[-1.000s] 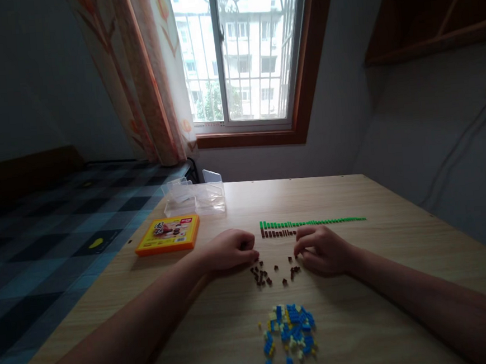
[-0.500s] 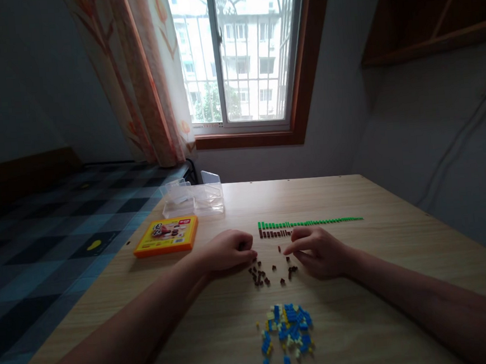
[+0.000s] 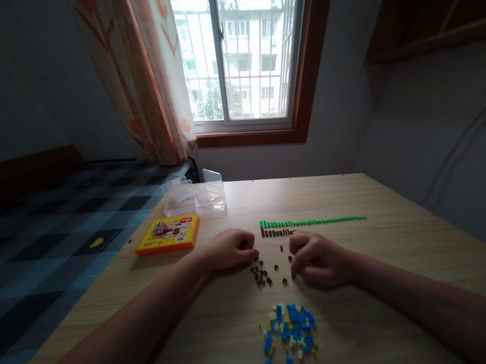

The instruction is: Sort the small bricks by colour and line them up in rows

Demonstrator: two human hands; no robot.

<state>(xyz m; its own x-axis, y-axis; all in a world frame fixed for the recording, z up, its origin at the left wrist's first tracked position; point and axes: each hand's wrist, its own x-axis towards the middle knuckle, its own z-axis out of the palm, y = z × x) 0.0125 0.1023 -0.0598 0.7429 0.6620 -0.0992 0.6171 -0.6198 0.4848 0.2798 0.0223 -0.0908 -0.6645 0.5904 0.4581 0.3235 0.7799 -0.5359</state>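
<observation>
Left hand (image 3: 231, 249): curled inward and resting on the table (image 3: 398, 231), just beside the left cluster of loose brown pieces (image 3: 261, 277).
Right hand (image 3: 318, 259): bent down, with fingertips at the right-hand edge of the same scatter.
Grasp, both hands: too small and shaded at the fingertips to tell whether holding a piece.
Loose brown pieces: spread mainly between the hands; liable to skid or flip if pinched off-centre.
Brown row (image 3: 273, 233): laid close along the near side of the green row (image 3: 275, 224), partly hidden behind the right hand; likely to lose alignment if brushed by the knuckles.
Mixed pile (image 3: 294, 315): heaped nearer the body, mostly blue; apt to collect loose brown pieces if flicked by a dragging wrist.
</observation>
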